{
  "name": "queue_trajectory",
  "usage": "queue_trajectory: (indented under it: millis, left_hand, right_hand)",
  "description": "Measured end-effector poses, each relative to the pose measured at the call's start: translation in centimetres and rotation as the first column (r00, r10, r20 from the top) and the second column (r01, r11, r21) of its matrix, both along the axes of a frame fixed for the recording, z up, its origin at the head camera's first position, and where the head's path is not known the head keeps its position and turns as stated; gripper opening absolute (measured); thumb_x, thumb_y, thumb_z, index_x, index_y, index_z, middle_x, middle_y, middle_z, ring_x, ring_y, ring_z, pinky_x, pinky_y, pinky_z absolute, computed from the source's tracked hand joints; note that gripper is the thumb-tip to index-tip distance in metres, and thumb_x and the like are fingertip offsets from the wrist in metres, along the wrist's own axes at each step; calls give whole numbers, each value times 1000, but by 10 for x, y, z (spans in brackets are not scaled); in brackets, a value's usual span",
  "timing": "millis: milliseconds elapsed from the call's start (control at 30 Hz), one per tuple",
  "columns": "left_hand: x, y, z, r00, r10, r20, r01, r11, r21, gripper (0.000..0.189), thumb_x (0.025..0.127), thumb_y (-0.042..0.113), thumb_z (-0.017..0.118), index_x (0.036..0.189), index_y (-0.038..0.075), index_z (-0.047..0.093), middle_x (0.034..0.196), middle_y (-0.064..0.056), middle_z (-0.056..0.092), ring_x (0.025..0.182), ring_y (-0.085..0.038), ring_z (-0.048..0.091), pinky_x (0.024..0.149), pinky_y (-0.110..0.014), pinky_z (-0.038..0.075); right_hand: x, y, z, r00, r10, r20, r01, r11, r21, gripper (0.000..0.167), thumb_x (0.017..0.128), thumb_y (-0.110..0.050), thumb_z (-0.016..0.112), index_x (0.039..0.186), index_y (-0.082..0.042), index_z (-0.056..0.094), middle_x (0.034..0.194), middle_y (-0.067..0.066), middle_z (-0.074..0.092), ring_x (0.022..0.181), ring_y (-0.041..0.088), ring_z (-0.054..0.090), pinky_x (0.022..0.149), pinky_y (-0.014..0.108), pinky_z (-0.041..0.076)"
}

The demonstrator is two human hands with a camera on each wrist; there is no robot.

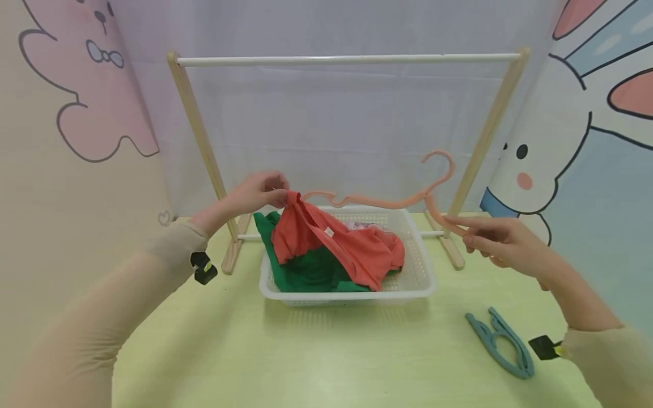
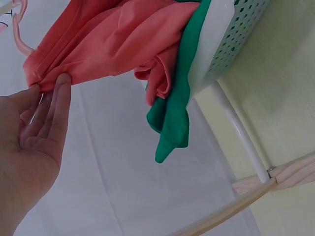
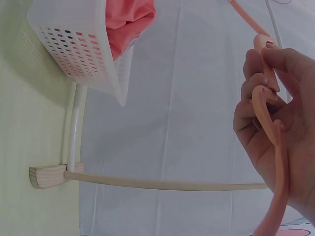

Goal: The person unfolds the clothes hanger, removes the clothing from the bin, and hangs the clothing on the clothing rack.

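In the head view, my left hand [image 1: 262, 190] pinches the top edge of a coral-red garment [image 1: 352, 246] with a small white label. The left wrist view shows thumb and fingertips on the bunched fabric [image 2: 118, 44]. My right hand [image 1: 502, 243] holds a peach plastic clothes hanger [image 1: 382, 201] by one arm, its hook pointing up. The hanger's far end reaches the garment's edge near my left fingers. Below, the garment drapes over a green garment [image 1: 316, 272] in a white perforated basket [image 1: 352, 296]. In the right wrist view, fingers curl around the hanger [image 3: 268, 113].
A clothes rack with a white top bar [image 1: 352, 60] and wooden legs [image 1: 199, 124] stands behind and around the basket. A folded blue-green hanger [image 1: 502, 345] lies on the light green table [image 1: 326, 351] at the right front. Printed cartoon walls flank the table.
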State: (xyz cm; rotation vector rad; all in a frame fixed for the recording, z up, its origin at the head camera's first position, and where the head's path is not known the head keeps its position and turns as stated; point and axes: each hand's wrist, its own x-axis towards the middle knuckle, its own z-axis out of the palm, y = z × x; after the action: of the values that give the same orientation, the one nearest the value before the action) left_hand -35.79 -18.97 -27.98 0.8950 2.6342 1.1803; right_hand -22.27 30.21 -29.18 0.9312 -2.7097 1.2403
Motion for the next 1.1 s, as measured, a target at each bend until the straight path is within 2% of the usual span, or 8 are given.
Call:
queue_trajectory:
  millis: [133, 267, 367, 433, 633, 767, 933, 1100]
  left_hand:
    - [1, 5, -4, 999, 16, -40, -18, 999, -28, 15, 102, 13, 53, 110, 1, 58, 107, -18, 68, 91, -29, 70, 77, -33, 62]
    - [3, 9, -8, 999, -49, -17, 48, 998, -28, 20, 101, 11, 54, 117, 2, 58, 111, -18, 67, 92, -29, 69, 80, -42, 61]
    - [5, 10, -9, 995, -99, -16, 98, 994, -41, 24, 98, 9, 55, 120, 3, 58, 113, -17, 68, 96, -27, 67, 86, -43, 59]
    - [6, 10, -10, 994, -109, -33, 107, 993, -56, 24, 96, 10, 59, 119, 5, 60, 111, -14, 69, 98, -25, 66, 89, -42, 57]
    - [8, 11, -13, 989, -63, -132, 52, 995, -88, 22, 93, 24, 69, 111, 12, 69, 102, -7, 70, 93, -19, 61, 79, -32, 57]
    - [11, 15, -11, 980, -28, -197, 14, 997, -69, 20, 92, 24, 70, 109, 14, 75, 105, -4, 72, 94, -16, 62, 84, -32, 54]
    - [17, 21, -8, 981, -34, -190, 29, 999, -28, 20, 93, 23, 70, 109, 15, 76, 105, -4, 74, 96, -16, 64, 86, -33, 56]
    - [21, 27, -7, 975, -29, -219, 30, 1000, 1, 18, 92, 23, 70, 106, 15, 77, 101, -4, 74, 92, -15, 63, 84, -31, 56]
  right_hand:
    - [-1, -6, -7, 1000, 18, 12, -18, 1000, 7, 42, 100, -4, 53, 142, -12, 55, 79, -7, 57, 39, 11, 25, 36, 25, 32]
    - [0, -9, -10, 1000, 6, 11, -6, 1000, 2, 42, 101, -5, 54, 142, -12, 55, 76, -7, 55, 39, 10, 24, 36, 25, 31]
    - [0, -11, -10, 1000, -12, -3, 12, 1000, 12, 42, 101, -7, 54, 142, -14, 56, 77, -7, 55, 39, 9, 25, 37, 25, 32]
    - [0, -11, -10, 1000, -19, -11, 19, 1000, 22, 41, 101, -7, 54, 141, -14, 56, 78, -7, 56, 39, 9, 26, 37, 26, 32]
    - [-1, -13, -8, 998, -53, 20, 52, 998, 44, 40, 102, -13, 54, 141, -19, 56, 79, -5, 56, 40, 11, 28, 38, 27, 34]
    - [-2, -13, -7, 999, -31, 26, 30, 999, 38, 41, 101, -10, 54, 142, -16, 56, 79, -2, 56, 39, 13, 26, 37, 27, 32]
    - [-4, -15, -6, 999, -9, 32, 8, 999, 40, 41, 101, -11, 54, 142, -16, 56, 83, -1, 59, 39, 12, 24, 37, 26, 30]
    - [-7, -21, -5, 999, 30, 15, -31, 999, 33, 41, 100, -8, 55, 140, -15, 57, 84, -2, 59, 39, 9, 25, 38, 25, 32]
